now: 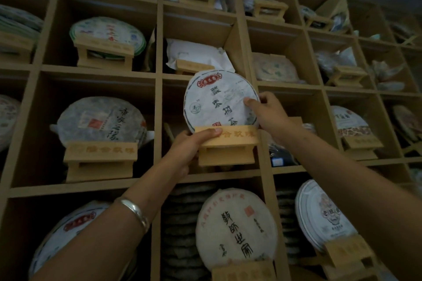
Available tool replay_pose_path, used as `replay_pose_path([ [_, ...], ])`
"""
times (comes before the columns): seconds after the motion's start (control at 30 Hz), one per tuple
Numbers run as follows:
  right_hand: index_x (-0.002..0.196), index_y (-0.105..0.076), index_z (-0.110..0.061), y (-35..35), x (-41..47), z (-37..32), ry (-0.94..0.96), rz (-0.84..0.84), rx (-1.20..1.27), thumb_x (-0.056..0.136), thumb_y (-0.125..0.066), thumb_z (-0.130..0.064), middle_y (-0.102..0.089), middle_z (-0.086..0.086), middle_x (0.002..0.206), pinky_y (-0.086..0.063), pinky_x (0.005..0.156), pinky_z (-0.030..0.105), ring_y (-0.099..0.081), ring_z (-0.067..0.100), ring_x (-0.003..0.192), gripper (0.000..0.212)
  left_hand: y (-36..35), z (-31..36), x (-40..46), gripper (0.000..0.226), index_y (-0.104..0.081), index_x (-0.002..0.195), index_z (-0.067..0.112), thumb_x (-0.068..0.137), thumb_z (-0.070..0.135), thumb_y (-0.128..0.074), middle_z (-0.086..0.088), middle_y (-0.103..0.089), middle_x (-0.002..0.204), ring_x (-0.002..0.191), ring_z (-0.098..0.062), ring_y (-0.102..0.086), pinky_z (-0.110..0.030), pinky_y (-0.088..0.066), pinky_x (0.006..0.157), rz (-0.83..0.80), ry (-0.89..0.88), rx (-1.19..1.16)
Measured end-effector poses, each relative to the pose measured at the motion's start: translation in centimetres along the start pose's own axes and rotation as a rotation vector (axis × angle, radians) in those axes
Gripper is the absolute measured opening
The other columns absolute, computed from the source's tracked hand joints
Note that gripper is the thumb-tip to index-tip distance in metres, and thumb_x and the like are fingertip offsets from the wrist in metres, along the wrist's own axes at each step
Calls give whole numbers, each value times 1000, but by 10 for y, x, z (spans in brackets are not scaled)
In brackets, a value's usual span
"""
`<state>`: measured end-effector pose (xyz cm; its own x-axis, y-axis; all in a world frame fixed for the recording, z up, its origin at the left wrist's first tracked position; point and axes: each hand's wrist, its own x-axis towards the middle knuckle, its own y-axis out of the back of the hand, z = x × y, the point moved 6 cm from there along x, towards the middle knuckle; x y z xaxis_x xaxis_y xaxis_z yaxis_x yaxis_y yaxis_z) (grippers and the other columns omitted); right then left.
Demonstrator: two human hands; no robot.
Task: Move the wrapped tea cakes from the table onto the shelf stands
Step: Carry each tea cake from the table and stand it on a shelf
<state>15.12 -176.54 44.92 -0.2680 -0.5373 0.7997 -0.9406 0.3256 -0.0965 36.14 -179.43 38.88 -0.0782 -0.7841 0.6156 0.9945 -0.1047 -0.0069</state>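
A round tea cake in white paper (217, 100), printed with dark characters and a red label, stands upright in a light wooden stand (228, 147) in front of the middle cubby of the shelf. My left hand (190, 146) grips the stand's left end, thumb across its front board. My right hand (267, 112) pinches the cake's right edge, thumb on its face. A silver bangle (134, 211) circles my left wrist.
The wooden grid shelf (157, 75) fills the view. Neighbouring cubbies hold wrapped cakes on stands: one at left (100, 118), one below (235, 226), one lower right (319, 214). A stack of flat cakes (182, 223) lies behind the lower one.
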Motion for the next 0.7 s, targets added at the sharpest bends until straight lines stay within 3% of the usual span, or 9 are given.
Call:
replay_pose_path([
  [0.1,119,-47,-18,-8,2,14,-51,-4,-21,95,-61,-33,-57,-3,104,-57,65,31,-60,11,84,32,7,-14,10,74,-59,122,23,57,40,-90,2,-70,112,96,-16,-67,-26,-53,60,28,24,-7],
  [0.2,105,-47,-21,-22,3,37,-109,-67,-21,95,-61,-30,-60,8,117,-58,87,47,-64,25,102,20,14,-30,16,79,-58,125,24,55,43,-90,2,-68,118,100,-15,-65,-26,-52,65,1,41,66],
  [0.27,100,-46,-22,-29,5,48,-125,-62,-19,96,-61,-31,-61,9,117,-56,91,48,-63,27,105,18,16,-35,20,72,-60,120,30,56,45,-89,6,-67,116,102,-13,-62,-26,-49,67,-18,43,120],
  [0.37,110,-49,-17,-35,13,55,-110,-37,-22,97,-58,-35,-61,5,111,-56,75,35,-62,21,99,24,18,-32,26,48,-63,103,36,63,44,-87,10,-67,109,102,-12,-60,-26,-49,66,-32,47,157],
  [0.47,111,-49,-16,-40,21,58,-76,-26,-26,97,-57,-35,-57,-3,98,-46,58,24,-57,9,83,25,22,-31,34,43,-65,102,33,66,43,-86,8,-69,105,99,-12,-61,-25,-49,64,-11,68,166],
  [0.6,111,-48,-18,-49,31,66,-65,-41,-33,98,-57,-34,-55,-6,92,-43,54,22,-55,6,79,22,26,-42,41,39,-68,101,27,68,40,-85,4,-72,101,91,-11,-64,-22,-51,63,-3,90,107],
  [0.7,119,-48,-17,-59,33,75,-86,-73,-19,99,-55,-33,-57,-1,103,-46,58,24,-58,12,86,27,29,-48,46,50,-64,110,23,67,34,-87,3,-70,104,89,-10,-63,-17,-50,48,40,74,62],
])
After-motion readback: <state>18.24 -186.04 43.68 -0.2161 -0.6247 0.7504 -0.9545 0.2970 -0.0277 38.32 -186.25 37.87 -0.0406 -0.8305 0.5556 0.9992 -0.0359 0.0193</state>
